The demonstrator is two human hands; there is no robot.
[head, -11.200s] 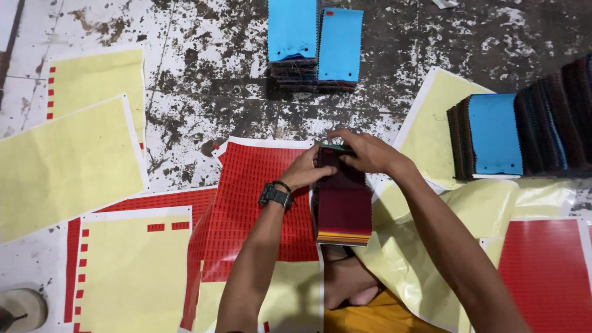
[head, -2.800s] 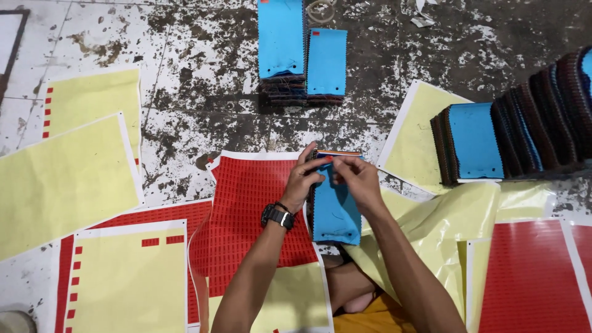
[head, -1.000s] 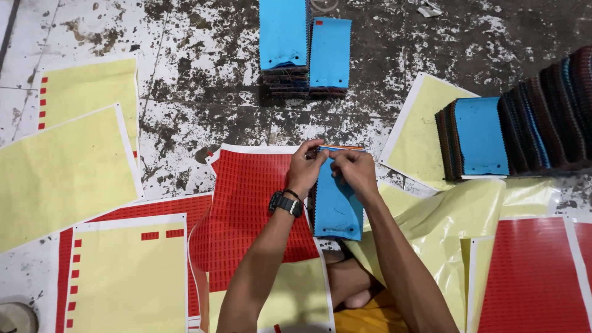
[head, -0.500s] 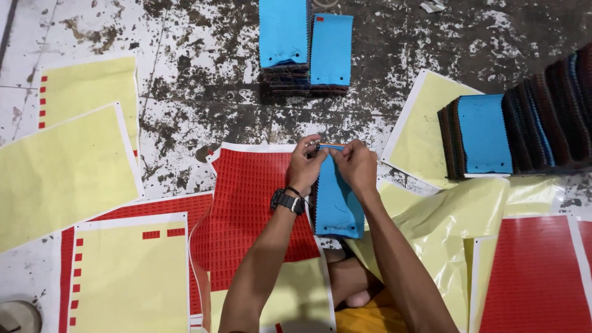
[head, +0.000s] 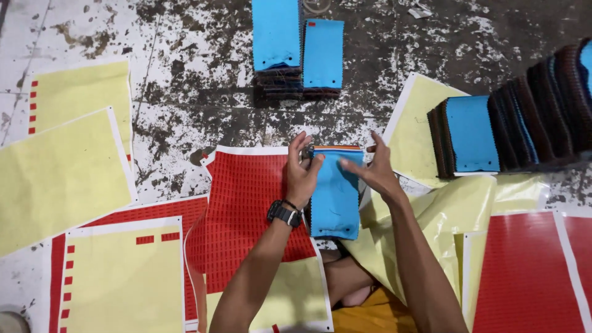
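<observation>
Observed at centre of the head view: blue rectangular fabric swatch stack [head: 335, 197], blue face up, resting over the lap and the edge of a red sticker sheet [head: 246, 216]. Long axis running away from the wearer, from near edge to far edge; far short end bearing a striped band of stacked layers, near short end lying by the knee. Slight tilt only, near end drifting a little rightward.

Left hand [head: 301, 176], black wristwatch [head: 283, 213] on the wrist, closed on the far left corner of the swatch stack, thumb on top, fingers curled against the left edge. Right hand [head: 376, 171] at the far right corner, fingers spread and extended, index tip touching the top face near the striped end; firm grasp not confirmed, palm clear of the fabric.

Noted beyond, well apart on the stained concrete floor [head: 185, 92]: two further blue-topped swatch piles [head: 299, 49], side by side, long axes likewise pointing away. To the right, a leaning row of dark and blue swatch bundles [head: 518, 117] on a pale yellow backing sheet [head: 419, 123]. More yellow sheets [head: 61, 172] at left, red-edged, overlapping.
</observation>
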